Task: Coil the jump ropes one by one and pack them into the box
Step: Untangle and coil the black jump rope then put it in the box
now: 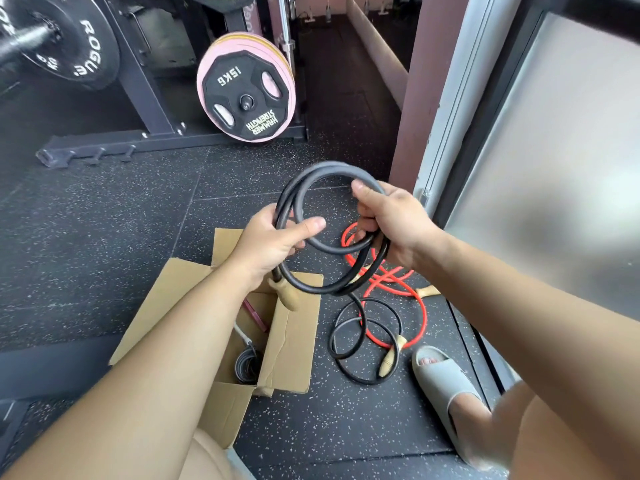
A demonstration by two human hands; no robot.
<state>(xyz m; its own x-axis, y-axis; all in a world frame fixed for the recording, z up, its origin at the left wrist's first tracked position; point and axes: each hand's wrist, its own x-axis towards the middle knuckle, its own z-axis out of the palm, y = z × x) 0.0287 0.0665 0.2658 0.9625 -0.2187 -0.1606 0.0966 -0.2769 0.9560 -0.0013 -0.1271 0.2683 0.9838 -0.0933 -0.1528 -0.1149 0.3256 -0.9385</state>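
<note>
A thick black jump rope (pixel 313 174) is wound into a few loops held up in front of me. My left hand (pixel 273 242) grips the left side of the coil, thumb across it, and a wooden handle (pixel 285 295) hangs below that hand. My right hand (pixel 388 221) grips the coil's right side. The rope's tail runs down to loose loops (pixel 363 341) on the floor, ending in a second wooden handle (pixel 389 356). An open cardboard box (pixel 294 337) stands under my left forearm, with a coiled dark rope (pixel 246 367) inside. A red jump rope (pixel 398 289) lies tangled on the floor.
Speckled black rubber flooring (pixel 138 237) lies all around. A rack with weight plates (pixel 247 95) stands behind. A frosted glass door and its frame (pixel 519 168) run along the right. My foot in a grey slide sandal (pixel 446 393) rests beside the loose rope.
</note>
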